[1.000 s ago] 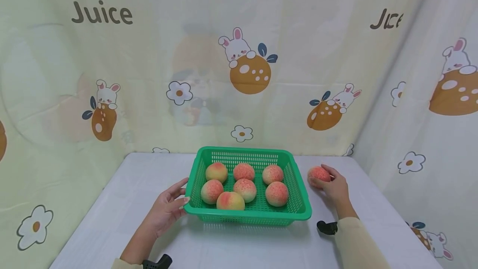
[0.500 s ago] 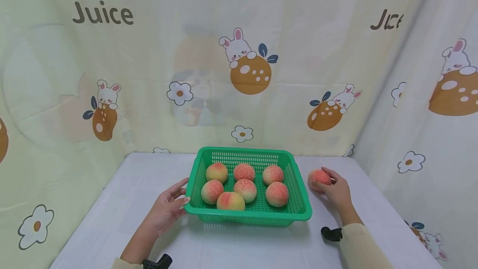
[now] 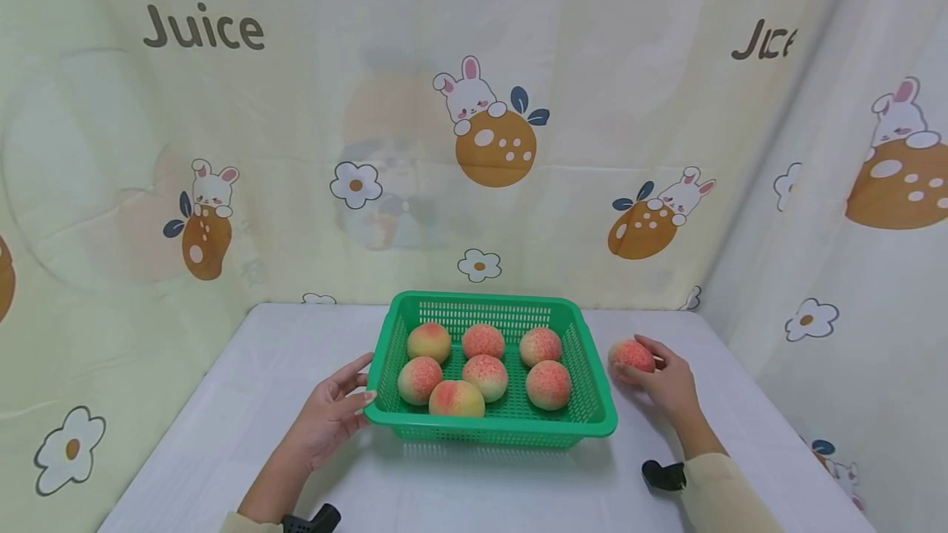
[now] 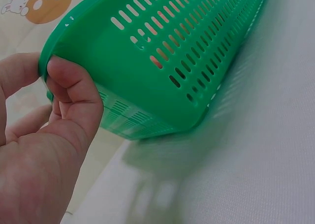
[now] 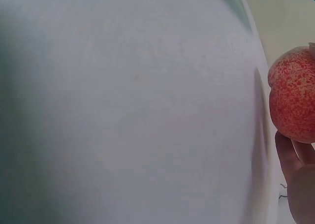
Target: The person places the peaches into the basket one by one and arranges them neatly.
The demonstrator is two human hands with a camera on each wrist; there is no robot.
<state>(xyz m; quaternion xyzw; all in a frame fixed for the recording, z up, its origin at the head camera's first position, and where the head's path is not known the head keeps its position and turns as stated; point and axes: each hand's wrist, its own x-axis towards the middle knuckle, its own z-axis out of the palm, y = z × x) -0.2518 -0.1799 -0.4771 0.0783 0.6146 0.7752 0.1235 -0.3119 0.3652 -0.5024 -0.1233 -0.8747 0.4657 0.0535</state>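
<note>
A green plastic basket (image 3: 499, 428) stands on the table with several peaches inside, among them a yellowish one (image 3: 457, 399) at the front and a red-speckled one (image 3: 549, 385) at the right. My left hand (image 3: 335, 414) pinches the rim at the basket's left side; in the left wrist view, thumb and fingers (image 4: 74, 81) close over that edge. To the right of the basket, my right hand (image 3: 670, 381) holds another red-speckled peach (image 3: 629, 362) between thumb and fingers. The right wrist view has this peach (image 5: 294, 98) cut off at the frame's edge. Whether it touches the table is unclear.
A white-covered table (image 3: 511, 492) bears the basket, and table surface shows on both sides and in front of it. A curtain (image 3: 296, 105) printed with rabbits and fruit hangs behind and at the sides. Black straps (image 3: 664, 475) sit on the wrists.
The right hand, still holding its peach, has shifted slightly toward me, and its forearm has swung a little to the right. The left hand and the basket have stayed put.
</note>
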